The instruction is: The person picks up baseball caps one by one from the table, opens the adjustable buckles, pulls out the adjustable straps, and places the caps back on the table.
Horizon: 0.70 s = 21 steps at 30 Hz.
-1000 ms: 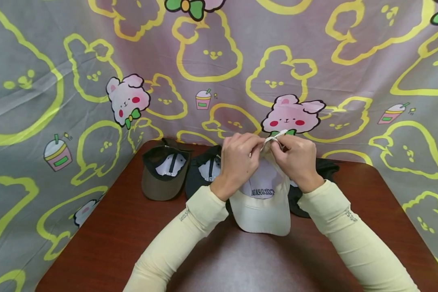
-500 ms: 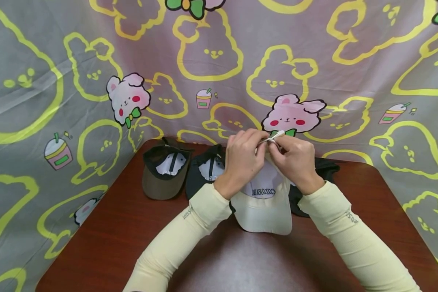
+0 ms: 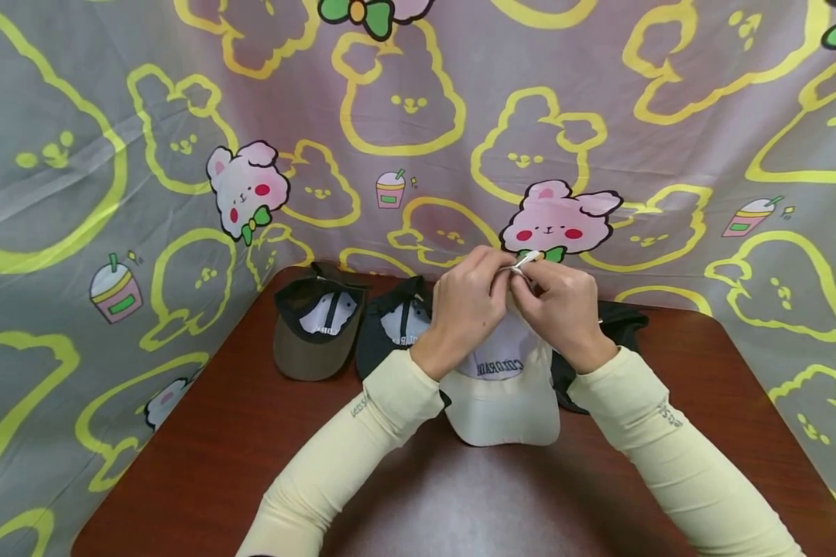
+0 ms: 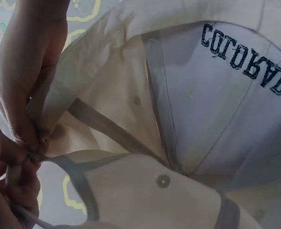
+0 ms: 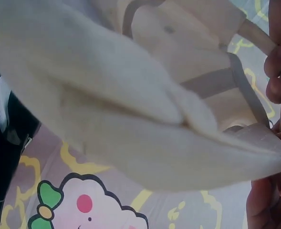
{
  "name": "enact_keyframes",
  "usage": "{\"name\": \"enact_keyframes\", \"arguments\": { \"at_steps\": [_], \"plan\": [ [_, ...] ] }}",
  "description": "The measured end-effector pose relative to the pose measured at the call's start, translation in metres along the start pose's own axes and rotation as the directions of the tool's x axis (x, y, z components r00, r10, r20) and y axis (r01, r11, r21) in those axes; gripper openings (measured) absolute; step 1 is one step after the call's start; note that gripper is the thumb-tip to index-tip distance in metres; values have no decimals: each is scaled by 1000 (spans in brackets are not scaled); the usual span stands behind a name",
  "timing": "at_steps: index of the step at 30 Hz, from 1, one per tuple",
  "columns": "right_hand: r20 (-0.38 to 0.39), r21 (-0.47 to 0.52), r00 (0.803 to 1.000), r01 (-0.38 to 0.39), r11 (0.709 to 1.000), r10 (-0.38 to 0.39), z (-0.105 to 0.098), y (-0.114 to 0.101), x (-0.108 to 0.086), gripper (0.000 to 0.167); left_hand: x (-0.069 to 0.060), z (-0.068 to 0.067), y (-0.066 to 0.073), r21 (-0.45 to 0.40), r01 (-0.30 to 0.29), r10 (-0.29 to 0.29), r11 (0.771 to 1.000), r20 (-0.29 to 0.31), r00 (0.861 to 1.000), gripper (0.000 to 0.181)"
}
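A cream cap [image 3: 505, 406] is held up over the table with its inside facing the head camera and its brim hanging down. Reversed dark lettering shows inside it, also on the cap [image 4: 240, 59] in the left wrist view. The left hand [image 3: 468, 305] pinches one side of the back strap at the cap's top edge. Close beside it, the right hand [image 3: 563, 309] pinches the other part of the white strap [image 3: 525, 261]. The fingertips of both hands nearly meet there. In the right wrist view the cap's fabric [image 5: 107, 109] covers much of the picture.
On the brown table [image 3: 202, 464] an olive-brown cap [image 3: 313, 356] lies at the left, and a dark cap [image 3: 376, 340] beside it. More dark headwear [image 3: 623, 321] lies behind the right hand. A patterned cloth [image 3: 306, 108] hangs behind and at the sides.
The left hand has shifted slightly right, closer to the right hand. The strap end between the fingers has changed its angle a little. The cap has moved very slightly right.
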State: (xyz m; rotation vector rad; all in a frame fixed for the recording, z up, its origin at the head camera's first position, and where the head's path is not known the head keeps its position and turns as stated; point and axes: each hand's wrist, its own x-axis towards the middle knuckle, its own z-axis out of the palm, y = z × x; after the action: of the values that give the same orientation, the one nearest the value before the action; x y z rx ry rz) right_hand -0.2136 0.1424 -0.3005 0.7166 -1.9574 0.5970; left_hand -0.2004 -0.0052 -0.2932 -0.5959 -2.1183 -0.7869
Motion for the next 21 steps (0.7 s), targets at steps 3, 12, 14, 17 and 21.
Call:
{"name": "enact_keyframes", "arguments": {
  "at_steps": [3, 12, 14, 17, 21],
  "plan": [
    [-4, 0, 1000, -10, 1000, 10, 1, 0, -1, 16, -1, 0, 0, 4, -2, 2, 1000, 0, 1000, 17],
    [5, -57, 994, -105, 993, 105, -3, 7, -2, 24, -5, -5, -7, 10, -33, 33, 999, 23, 999, 16],
    [-3, -73, 990, -138, 988, 138, -5, 11, -1, 27, -6, -6, -9, 5, -36, 36, 999, 11, 999, 16],
    [-4, -73, 988, -156, 985, 156, -7, 13, 0, 27, -5, -8, -12, -11, -26, 26, 1000, -11, 1000, 15],
    [27, -34, 990, -137, 990, 138, -8, 12, 1, 23, -3, -8, -12, -25, -12, 12, 1000, -20, 1000, 16]
  ]
}}
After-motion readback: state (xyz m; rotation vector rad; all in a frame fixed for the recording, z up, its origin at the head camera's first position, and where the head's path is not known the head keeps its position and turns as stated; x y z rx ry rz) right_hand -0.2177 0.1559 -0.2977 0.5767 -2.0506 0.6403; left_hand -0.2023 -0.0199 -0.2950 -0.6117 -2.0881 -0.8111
